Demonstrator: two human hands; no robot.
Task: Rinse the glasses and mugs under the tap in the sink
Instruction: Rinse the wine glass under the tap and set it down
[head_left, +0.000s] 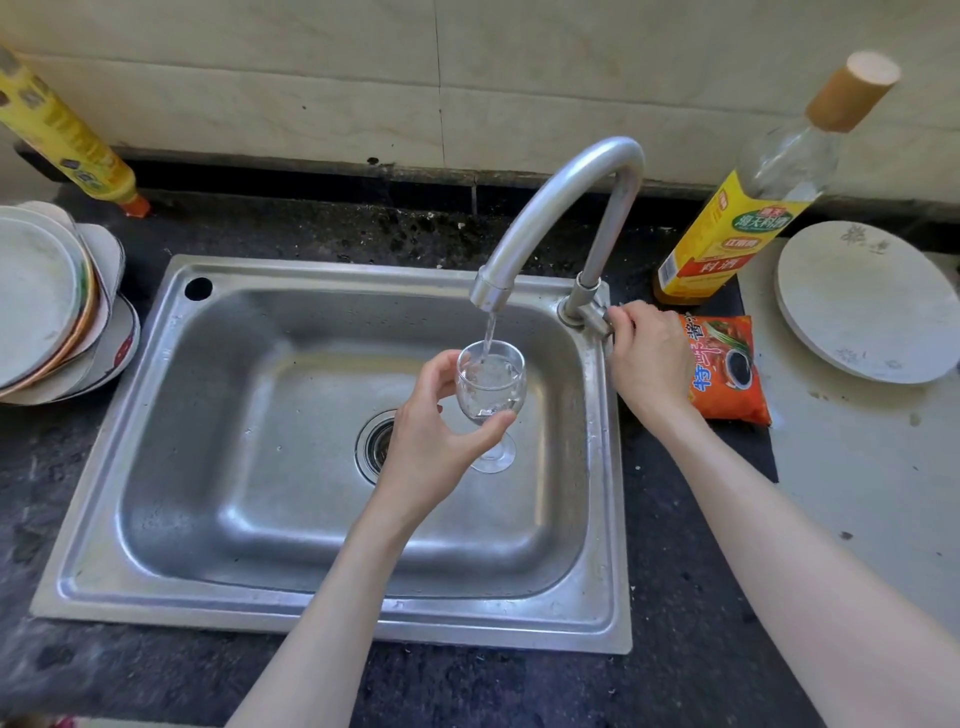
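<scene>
A small clear stemmed glass (491, 382) stands upright under the tap spout (491, 291), and a thin stream of water runs into its bowl. My left hand (434, 431) grips the glass around the bowl, thumb in front and fingers behind, above the steel sink (234, 415) near the drain (376, 441). My right hand (649, 358) holds the tap handle (602, 319) at the base of the curved tap, on the sink's right rim.
A stack of plates (52, 301) sits left of the sink, with a yellow bottle (67, 135) behind it. To the right stand a tall bottle with a yellow label (748, 208), an orange sauce packet (727, 369) and a white round plate (867, 301).
</scene>
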